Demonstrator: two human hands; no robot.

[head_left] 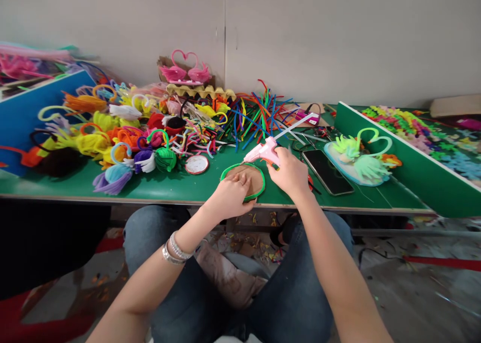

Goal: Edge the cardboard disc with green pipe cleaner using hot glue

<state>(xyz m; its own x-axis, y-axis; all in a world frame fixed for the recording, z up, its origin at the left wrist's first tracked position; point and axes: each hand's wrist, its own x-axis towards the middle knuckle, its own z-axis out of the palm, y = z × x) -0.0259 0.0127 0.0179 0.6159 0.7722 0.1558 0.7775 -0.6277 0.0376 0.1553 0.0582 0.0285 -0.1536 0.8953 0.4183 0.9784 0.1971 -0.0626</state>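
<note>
A round cardboard disc (256,179) with a bright green fuzzy rim lies near the front edge of the green table (195,187). My left hand (233,195) rests on the disc, fingers spread over its surface and thumb by its lower edge. In my right hand (288,172) is a pink glue gun (266,151), with a long white glue stick (296,125) poking out of its back. The gun's nozzle points left, at the disc's upper edge; whether it touches cannot be made out.
Colourful fuzzy swans (119,168) crowd the left. A small white round lid (197,164) lies left of the disc. Rightward are a black phone (327,172), a pale green swan pair (372,166) and a green divider (398,162). Loose pipe cleaners (259,115) lie behind.
</note>
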